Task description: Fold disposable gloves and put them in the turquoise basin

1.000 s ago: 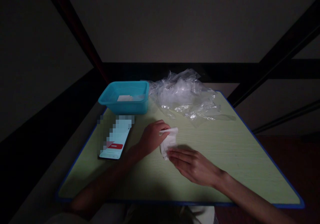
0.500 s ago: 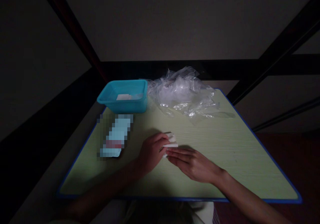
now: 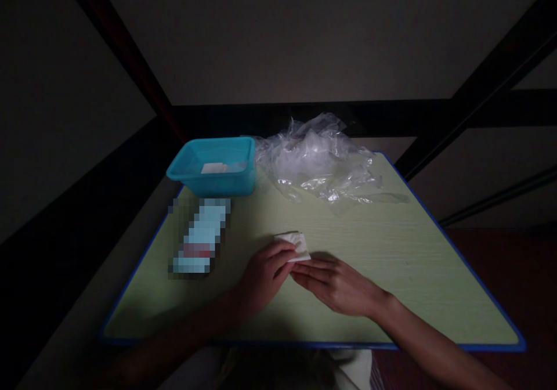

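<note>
Folded white sheet, paper or cloth I cannot tell, lies near the middle of the worktop and serves as the centre of the clock here, with 12 at the far side; largest is the dark grey wall beyond 12 o'clock, crossed low down by a black band; next comes the worktop itself, pale green with a blue edging; a crumpled heap of clear plastic spreads from 12 towards 1 o'clock, catching bright glints; just beside it, between 10 and 11, stands a turquoise basin; at 9 o'clock lies a phone, its lit screen blurred into blocks; the right hand comes in from 4 o'clock, flat and unclenched, its fingers straight and together, the tips at the sheet's near edge; the left hand is at about 7 to 8, fingers laid over the left part of the sheet and thumb by its near edge, though whether it pinches or merely presses I cannot tell; the sheet, small and roughly rectangular, shows its right part past those fingers; smallest is a white piece inside the basin.
</note>
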Motion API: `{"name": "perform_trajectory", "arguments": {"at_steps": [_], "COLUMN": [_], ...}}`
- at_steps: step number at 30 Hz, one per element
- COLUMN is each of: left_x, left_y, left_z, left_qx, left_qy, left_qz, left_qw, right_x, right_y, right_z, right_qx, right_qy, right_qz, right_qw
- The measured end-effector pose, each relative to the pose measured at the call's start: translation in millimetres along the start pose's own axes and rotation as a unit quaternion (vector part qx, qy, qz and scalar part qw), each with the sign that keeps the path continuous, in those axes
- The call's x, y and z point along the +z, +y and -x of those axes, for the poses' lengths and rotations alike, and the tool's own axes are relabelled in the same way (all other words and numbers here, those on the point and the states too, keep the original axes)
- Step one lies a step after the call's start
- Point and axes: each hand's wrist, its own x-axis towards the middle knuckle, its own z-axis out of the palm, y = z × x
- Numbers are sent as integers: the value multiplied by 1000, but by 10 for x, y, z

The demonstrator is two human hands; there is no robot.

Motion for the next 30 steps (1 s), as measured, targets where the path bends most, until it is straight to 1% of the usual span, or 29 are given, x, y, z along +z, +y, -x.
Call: {"name": "perform_trajectory", "arguments": {"at_steps": [3,7,10,13,14,16,19,21,25,30], "left_x": [-2,-9,-36,-69,-78,-91,-106,-111,-100,-89], "left_y": [-13,-25,-11,6,6,-6,-39,-53,-41,-26], "left_z": [41,102,151,199,211,222,212,198,186,183], "left_qx": [-9,-20,-24,-27,-29,-36,-43,-38,-29,-15], "left_qy": [-23,-57,-92,-118,-117,-94,-38,-14,-2,-8], "left_qz": [17,25,17,13,11,2,-18,-30,-51,-65], "left_qw": [1000,998,995,993,993,995,998,999,998,998], "right_x": [-28,-82,-114,-114,-105,-79,-41,-33,-60,-102], "right_y": [2,8,31,61,69,80,87,89,94,117], "right_z": [11,39,41,17,7,-9,-18,-21,-29,-25], "right_qx": [-19,-44,-18,33,47,61,68,71,67,62], "right_qy": [17,80,108,82,70,57,64,76,84,81], "right_qz": [3,0,16,34,39,48,56,56,48,51], "right_qw": [1000,996,994,996,996,995,994,993,993,993]}}
